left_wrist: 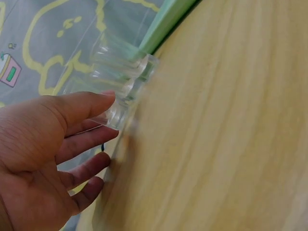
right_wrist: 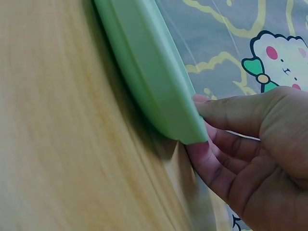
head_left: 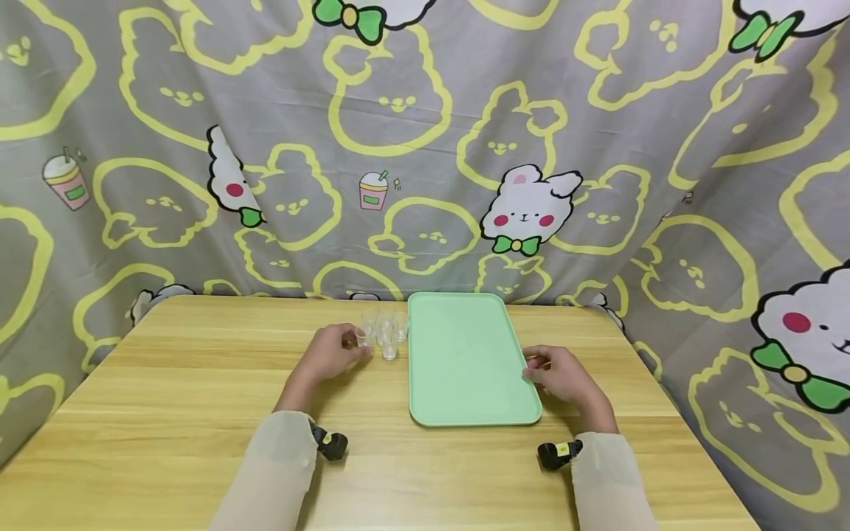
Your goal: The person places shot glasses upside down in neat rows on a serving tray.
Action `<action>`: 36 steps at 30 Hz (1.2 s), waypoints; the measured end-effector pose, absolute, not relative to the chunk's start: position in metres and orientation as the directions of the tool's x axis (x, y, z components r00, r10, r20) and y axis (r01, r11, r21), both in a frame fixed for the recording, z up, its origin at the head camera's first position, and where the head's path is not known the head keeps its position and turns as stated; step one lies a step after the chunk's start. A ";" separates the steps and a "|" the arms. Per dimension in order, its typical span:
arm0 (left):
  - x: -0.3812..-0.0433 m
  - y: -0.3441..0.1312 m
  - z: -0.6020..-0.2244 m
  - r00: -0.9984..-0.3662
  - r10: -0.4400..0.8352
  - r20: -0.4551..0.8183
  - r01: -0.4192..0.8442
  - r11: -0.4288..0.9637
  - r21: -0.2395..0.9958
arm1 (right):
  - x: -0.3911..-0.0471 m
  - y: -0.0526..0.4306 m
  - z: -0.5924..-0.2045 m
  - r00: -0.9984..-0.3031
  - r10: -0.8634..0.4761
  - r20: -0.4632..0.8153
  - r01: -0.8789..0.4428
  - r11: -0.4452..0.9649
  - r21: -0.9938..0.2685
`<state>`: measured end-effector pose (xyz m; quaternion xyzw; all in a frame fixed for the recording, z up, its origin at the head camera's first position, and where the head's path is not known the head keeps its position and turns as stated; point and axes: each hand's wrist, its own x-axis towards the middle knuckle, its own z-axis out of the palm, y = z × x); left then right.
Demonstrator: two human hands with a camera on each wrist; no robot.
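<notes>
A pale green rectangular tray (head_left: 465, 361) lies on the table with its long sides running away from me. On its right rim is my right hand (head_left: 563, 375); the right wrist view has the thumb (right_wrist: 231, 110) over the rim and fingers below, pinching it. To the left of the tray, several small clear cups (head_left: 389, 348) stand bunched together. My left hand (head_left: 330, 352) holds the leftmost cup (left_wrist: 115, 115) between thumb and index finger, while the other fingers are loosely bent beside it. This cup stays close against its neighbours.
The wooden table (head_left: 199, 383) spreads out on both sides of the tray. Behind it hangs a grey curtain (head_left: 425, 177) with cartoon prints, close to the table's back edge. Each sleeve has a small black wrist camera (head_left: 332, 445) at its cuff.
</notes>
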<state>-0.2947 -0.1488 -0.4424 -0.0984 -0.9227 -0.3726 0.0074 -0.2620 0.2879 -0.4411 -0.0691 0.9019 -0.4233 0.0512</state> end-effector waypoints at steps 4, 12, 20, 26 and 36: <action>-0.293 -0.153 -0.440 -0.982 0.160 0.096 0.180 0.682 0.708 | -0.262 0.289 -0.442 -0.984 -0.177 -0.032 -0.086 0.622 -0.779; -0.289 -0.158 -0.427 -0.982 0.130 0.135 0.187 0.658 0.730 | -0.264 0.290 -0.444 -0.985 -0.172 -0.026 -0.089 0.625 -0.776; -0.293 -0.157 -0.412 -0.971 0.122 0.205 0.234 0.655 0.718 | -0.264 0.291 -0.446 -0.986 -0.166 -0.029 -0.083 0.629 -0.773; -0.300 -0.152 -0.399 -0.960 0.143 0.242 0.273 0.674 0.686 | -0.265 0.291 -0.444 -0.985 -0.168 -0.030 -0.084 0.630 -0.772; -0.314 -0.130 -0.377 -0.941 0.184 0.284 0.332 0.658 0.676 | -0.266 0.292 -0.444 -0.986 -0.164 -0.029 -0.081 0.625 -0.776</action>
